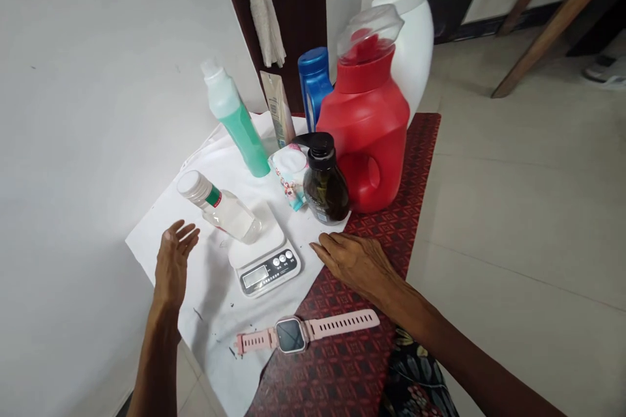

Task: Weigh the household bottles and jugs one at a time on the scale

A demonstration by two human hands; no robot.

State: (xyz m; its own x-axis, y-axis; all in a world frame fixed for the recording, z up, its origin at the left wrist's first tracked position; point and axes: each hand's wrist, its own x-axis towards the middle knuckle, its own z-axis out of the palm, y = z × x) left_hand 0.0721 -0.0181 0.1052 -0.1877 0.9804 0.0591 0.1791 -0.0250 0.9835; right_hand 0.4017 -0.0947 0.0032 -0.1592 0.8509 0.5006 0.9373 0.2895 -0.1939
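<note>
A clear glass bottle (237, 220) with a silvery white cap stands on the platform of a white digital kitchen scale (268, 272). To the left of that bottle my left hand (172, 264) is held open, fingers apart and touching nothing I can see. My right hand (355, 265) rests near the edge of the white cloth, right of the scale, its fingers loosely curled with nothing visible in them. Nearer to me lies a pink-strapped smartwatch (291, 335), stretched out flat. Just beyond my right hand is a dark pump bottle (325, 192).
Behind the scale stand a green liquid bottle (242, 133), a beige tube (278, 107), a wipes packet (289, 169), a blue bottle (313, 81), a red jug (366, 124) and a white jug (415, 39). White cloth (208, 300) partly covers the red patterned table (337, 374). A wall borders the left.
</note>
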